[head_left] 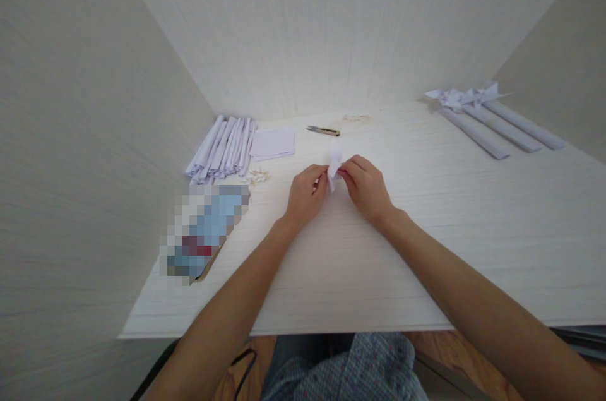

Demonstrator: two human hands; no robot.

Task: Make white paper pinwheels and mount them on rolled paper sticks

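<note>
A small folded piece of white paper (334, 167) is held up over the middle of the white table. My left hand (307, 194) pinches its left side, fingertips closed. From the other side my right hand (365, 185) grips it between thumb and fingers. Parts of the paper are hidden behind the fingertips, and its exact folded shape is hard to make out. Beyond the hands lies a pair of thread snips (323, 131). A stack of square white paper sheets (273, 143) is to the left of the snips.
Rolled white paper tubes (227, 147) are piled at the back left, with small pale bits (258, 176) beside them. A blurred-out phone-like device (208, 233) lies at the left. At the back right are three paper tubes (502, 128) with folded paper shapes (466, 96) at their far ends. Walls enclose the table.
</note>
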